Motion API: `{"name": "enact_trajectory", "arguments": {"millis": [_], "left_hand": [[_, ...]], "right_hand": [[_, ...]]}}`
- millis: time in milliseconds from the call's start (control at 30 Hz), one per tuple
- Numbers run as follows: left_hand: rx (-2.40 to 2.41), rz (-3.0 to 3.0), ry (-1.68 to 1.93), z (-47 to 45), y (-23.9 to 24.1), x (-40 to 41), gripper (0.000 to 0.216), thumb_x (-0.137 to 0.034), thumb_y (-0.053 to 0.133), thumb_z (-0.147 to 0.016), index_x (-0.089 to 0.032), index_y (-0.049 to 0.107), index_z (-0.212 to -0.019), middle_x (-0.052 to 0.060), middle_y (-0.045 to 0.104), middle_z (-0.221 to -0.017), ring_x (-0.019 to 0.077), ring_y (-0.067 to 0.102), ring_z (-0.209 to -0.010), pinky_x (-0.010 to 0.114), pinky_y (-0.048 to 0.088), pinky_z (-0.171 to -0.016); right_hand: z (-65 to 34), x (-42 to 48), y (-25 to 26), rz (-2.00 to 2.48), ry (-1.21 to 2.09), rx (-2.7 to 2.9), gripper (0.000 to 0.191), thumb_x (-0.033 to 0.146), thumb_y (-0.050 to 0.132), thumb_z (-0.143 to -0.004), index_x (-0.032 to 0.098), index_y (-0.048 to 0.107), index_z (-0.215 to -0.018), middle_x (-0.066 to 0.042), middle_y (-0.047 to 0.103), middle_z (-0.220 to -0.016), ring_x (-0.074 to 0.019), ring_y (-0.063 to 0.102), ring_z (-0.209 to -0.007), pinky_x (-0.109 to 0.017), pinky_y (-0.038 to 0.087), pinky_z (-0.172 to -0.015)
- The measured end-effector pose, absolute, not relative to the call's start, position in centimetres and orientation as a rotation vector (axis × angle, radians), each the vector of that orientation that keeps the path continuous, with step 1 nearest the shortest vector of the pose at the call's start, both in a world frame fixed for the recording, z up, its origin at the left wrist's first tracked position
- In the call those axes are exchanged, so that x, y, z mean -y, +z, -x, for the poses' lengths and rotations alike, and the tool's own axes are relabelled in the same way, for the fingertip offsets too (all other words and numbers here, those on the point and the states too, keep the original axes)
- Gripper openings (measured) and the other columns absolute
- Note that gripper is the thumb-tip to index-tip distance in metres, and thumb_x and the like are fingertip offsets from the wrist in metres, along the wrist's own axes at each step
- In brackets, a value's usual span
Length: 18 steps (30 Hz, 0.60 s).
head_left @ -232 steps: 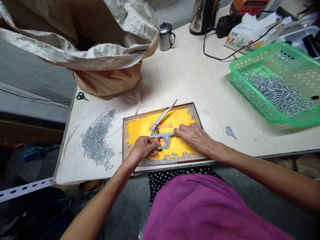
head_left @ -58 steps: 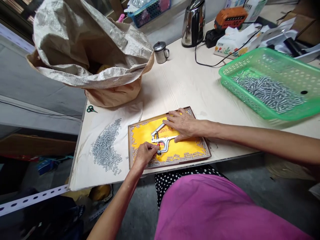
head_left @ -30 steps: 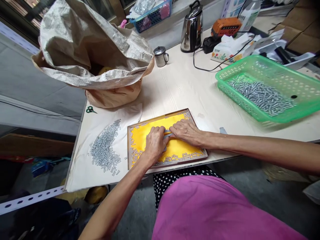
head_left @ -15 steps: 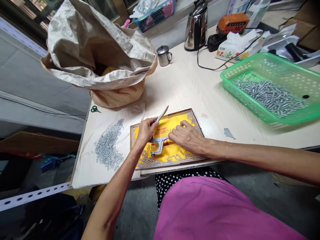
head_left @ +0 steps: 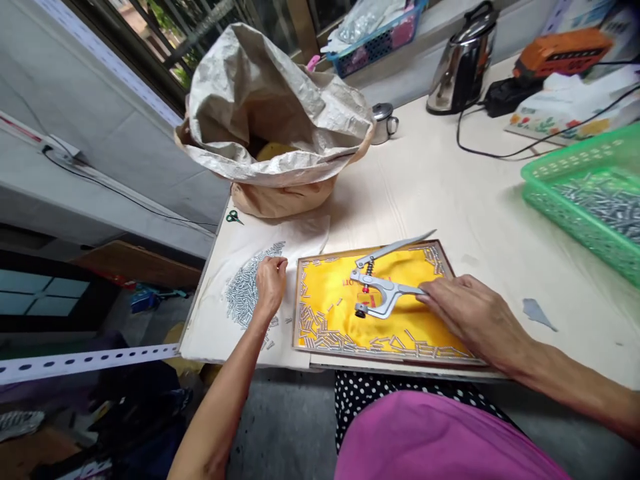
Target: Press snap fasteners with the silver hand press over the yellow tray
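Observation:
A grey metal press plier (head_left: 381,287) lies on a yellow-lined wooden tray (head_left: 320,293) at the table's near edge, its upper lever raised. My right hand (head_left: 473,317) rests on the plier's lower handle, fingers laid over it. My left hand (head_left: 271,285) has reached left of the tray onto a white cloth (head_left: 215,327), fingers curled down at a pile of small silver metal tubes (head_left: 243,293). What the fingertips pinch is hidden. More tubes line the tray's left and front edges.
A big woven sack (head_left: 280,133) stands behind the cloth, with small green scissors (head_left: 231,216) beside it. A green basket (head_left: 590,200) of tubes is at the right. A metal cup (head_left: 384,123), kettle (head_left: 463,63), cable and tissue box sit at the back.
My left hand has let go of the plier's upper lever and moved left to the tube pile on the cloth. My right hand has shifted to the lower handle. The view has swung left.

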State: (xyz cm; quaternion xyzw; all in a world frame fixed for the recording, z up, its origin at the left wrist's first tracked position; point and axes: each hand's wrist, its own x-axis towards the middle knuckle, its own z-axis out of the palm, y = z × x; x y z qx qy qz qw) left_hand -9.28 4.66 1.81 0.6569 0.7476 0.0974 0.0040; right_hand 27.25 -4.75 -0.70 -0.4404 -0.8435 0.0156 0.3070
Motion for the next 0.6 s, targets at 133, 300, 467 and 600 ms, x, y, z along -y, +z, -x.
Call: {"name": "enact_trajectory", "arguments": {"millis": [133, 300, 467, 600], "left_hand": [[-2.445, -1.961, 0.118, 11.1, 1.8, -7.3, 0.030, -0.024, 0.048, -0.089, -0.015, 0.076, -0.096, 0.012, 0.071, -0.097, 0.0248, 0.061, -0.096, 0.030, 0.042, -0.078], [-2.487, -1.793, -0.021, 11.6, 1.2, -8.6, 0.030, -0.027, 0.048, -0.090, -0.014, 0.075, -0.087, 0.016, 0.072, -0.090, 0.0274, 0.065, -0.087, 0.032, 0.041, -0.070], [-2.472, -1.752, -0.002, 11.7, 0.1, -9.9, 0.023, -0.032, 0.058, -0.086, -0.015, 0.073, -0.088, 0.016, 0.073, -0.095, 0.0284, 0.067, -0.093, 0.033, 0.044, -0.077], [-2.431, -1.712, 0.149, 11.9, 0.4, -10.8, 0.014, -0.024, 0.061, -0.081, -0.014, 0.072, -0.083, 0.013, 0.074, -0.090, 0.0265, 0.067, -0.088, 0.032, 0.047, -0.076]], "right_hand": [[-27.2, 5.8, -1.6, 1.179, 0.054, 2.167, 0.017, 0.024, 0.044, -0.100, 0.021, 0.057, -0.090, -0.003, 0.066, -0.080, -0.0162, 0.053, -0.063, -0.032, 0.040, -0.068], [-27.1, 6.6, -2.7, 1.195, 0.056, 2.133, 0.014, 0.024, 0.044, -0.100, 0.021, 0.057, -0.097, -0.005, 0.067, -0.083, -0.0183, 0.058, -0.069, -0.032, 0.043, -0.069], [-26.4, 6.2, -2.6, 1.196, 0.060, 2.135, 0.015, 0.021, 0.043, -0.100, 0.022, 0.057, -0.094, -0.003, 0.066, -0.080, -0.0175, 0.059, -0.068, -0.032, 0.043, -0.069], [-25.9, 5.9, -1.9, 1.163, 0.031, 2.237, 0.018, 0.018, 0.042, -0.100, 0.020, 0.057, -0.091, 0.000, 0.060, -0.071, -0.0149, 0.054, -0.063, -0.032, 0.040, -0.071]]}}
